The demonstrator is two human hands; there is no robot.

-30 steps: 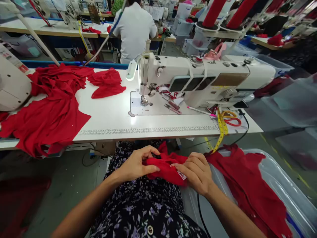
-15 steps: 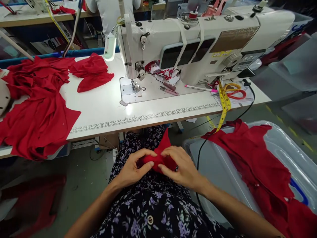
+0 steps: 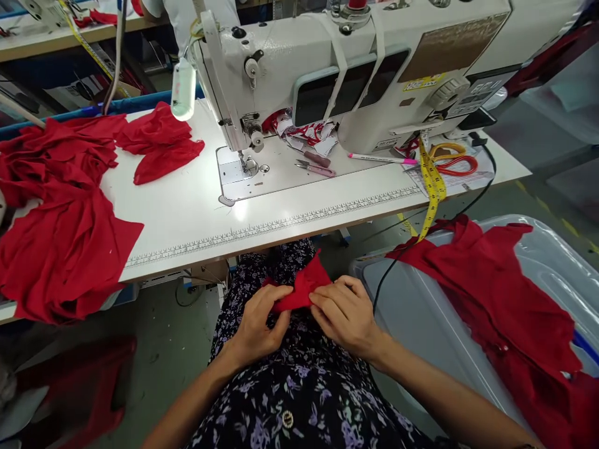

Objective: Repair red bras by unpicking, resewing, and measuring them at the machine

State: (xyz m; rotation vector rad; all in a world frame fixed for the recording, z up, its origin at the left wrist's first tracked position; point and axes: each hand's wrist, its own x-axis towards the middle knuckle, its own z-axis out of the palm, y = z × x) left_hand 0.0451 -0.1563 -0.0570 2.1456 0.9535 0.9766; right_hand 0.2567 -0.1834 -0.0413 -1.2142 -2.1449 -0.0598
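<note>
Both hands rest on my lap over a dark floral dress. My left hand (image 3: 258, 324) and my right hand (image 3: 345, 315) pinch a small folded piece of red fabric (image 3: 303, 288) between them, its corner sticking up toward the table edge. Just ahead stands a white sewing machine (image 3: 355, 68) on a white table (image 3: 196, 212) with a printed ruler along its front edge.
Red fabric pieces (image 3: 60, 212) are heaped on the table's left side. Snips (image 3: 314, 168), a pink pen (image 3: 381, 159), orange scissors (image 3: 456, 163) and a yellow tape measure (image 3: 433, 187) lie by the machine. A clear plastic bin (image 3: 552, 262) with red garments (image 3: 500, 305) stands at my right.
The view tilted down and closer to the machine. My hands drew together and bunched the red piece smaller on my lap; the white label seen earlier is hidden.
</note>
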